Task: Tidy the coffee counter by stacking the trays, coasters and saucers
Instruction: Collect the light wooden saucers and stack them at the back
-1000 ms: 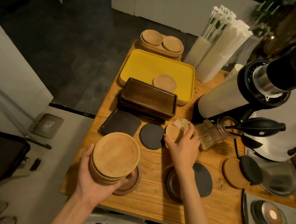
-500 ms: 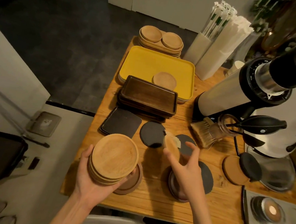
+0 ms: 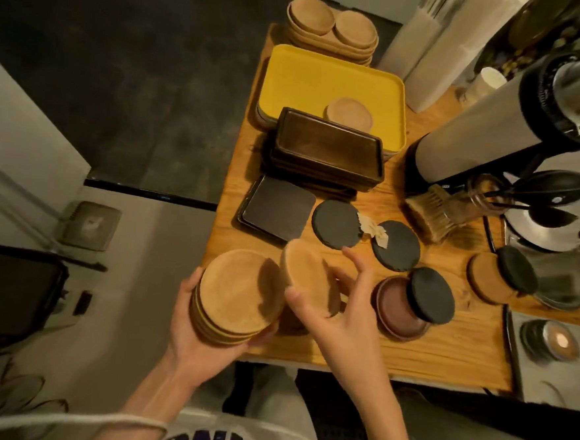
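My left hand [image 3: 205, 337] holds a stack of light wooden saucers [image 3: 237, 293] at the counter's near left corner. My right hand [image 3: 340, 309] grips one more wooden saucer [image 3: 304, 272], tilted, just right of the stack. Two black round coasters [image 3: 336, 223] [image 3: 396, 246] lie beyond my hands, a scrap of paper [image 3: 374, 227] between them. A dark brown saucer [image 3: 395, 311] with a black coaster [image 3: 430, 300] leaning on it sits to the right. Dark trays [image 3: 327, 150] are stacked on the yellow tray [image 3: 312, 80].
A black square tray [image 3: 277, 207] lies left of the coasters. Oval wooden dishes [image 3: 333, 28] stand at the far end. A coffee grinder [image 3: 516, 108], a brush [image 3: 430, 209] and a cork coaster [image 3: 487, 280] under a black one occupy the right side. The wooden counter [image 3: 444, 347] ends at my body.
My right hand lifted the wooden saucer off a black coaster and carried it left and towards me, up to the stack in my left hand. The paper scrap stayed behind.
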Available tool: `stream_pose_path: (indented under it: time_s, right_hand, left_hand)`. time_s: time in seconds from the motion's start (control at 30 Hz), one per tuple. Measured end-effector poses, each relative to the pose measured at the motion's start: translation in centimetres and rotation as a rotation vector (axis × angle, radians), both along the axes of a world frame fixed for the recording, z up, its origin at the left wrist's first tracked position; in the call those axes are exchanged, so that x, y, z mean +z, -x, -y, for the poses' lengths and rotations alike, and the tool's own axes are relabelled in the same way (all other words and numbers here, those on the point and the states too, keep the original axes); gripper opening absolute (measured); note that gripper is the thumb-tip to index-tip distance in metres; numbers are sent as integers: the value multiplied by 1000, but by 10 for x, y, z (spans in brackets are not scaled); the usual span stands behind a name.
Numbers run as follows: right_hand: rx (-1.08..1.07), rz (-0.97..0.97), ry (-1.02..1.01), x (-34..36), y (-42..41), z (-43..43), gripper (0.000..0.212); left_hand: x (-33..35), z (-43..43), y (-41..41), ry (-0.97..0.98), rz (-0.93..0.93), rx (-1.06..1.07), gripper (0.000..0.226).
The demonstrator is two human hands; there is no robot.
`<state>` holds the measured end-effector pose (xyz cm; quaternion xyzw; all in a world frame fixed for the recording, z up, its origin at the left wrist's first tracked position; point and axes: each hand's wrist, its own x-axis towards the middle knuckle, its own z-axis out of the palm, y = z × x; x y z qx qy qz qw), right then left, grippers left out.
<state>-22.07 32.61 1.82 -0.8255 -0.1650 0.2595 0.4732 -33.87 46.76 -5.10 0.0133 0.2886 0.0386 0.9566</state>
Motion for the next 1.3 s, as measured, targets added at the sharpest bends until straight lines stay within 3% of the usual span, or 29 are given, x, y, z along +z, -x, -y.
stream_pose_path:
  time_s: [0.2, 0.37, 0.5, 1.07, 1.3]
  right_hand:
    - [258, 135, 6, 3, 43, -20, 102]
    - [372, 224, 9, 1, 54, -13, 98]
    - [467, 255, -3, -1, 69, -3, 110]
    - [607, 280, -123, -4, 125, -1, 113]
    - [527, 227, -176, -1, 139, -24, 124]
  left_hand:
    - [-7, 11, 20, -134, -70, 29, 58]
    - [-3, 21, 30, -112, -42, 34, 76]
    - [2, 34, 44, -62, 20, 84, 74]
    - [7, 61, 119, -184, 28, 274, 71]
    - [15, 37, 123, -271, 100, 303, 61]
